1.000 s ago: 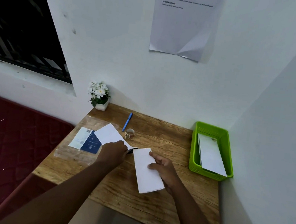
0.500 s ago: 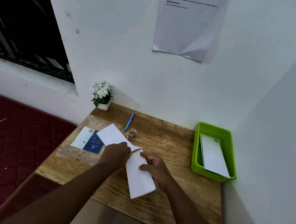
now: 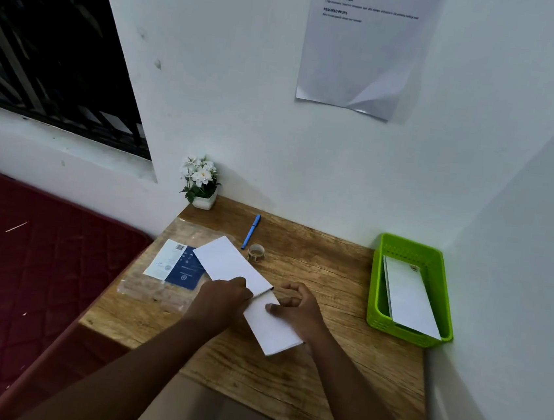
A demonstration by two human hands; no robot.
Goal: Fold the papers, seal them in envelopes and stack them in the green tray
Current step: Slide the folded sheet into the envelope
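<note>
Left hand (image 3: 225,298) curled, perhaps gripping the envelope (image 3: 229,263); right hand (image 3: 296,309) presses folded paper (image 3: 273,329).

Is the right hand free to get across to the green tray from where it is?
Probably yes: only bare desk lies between the right hand and the green tray, though its fingers rest on the folded paper.
</note>
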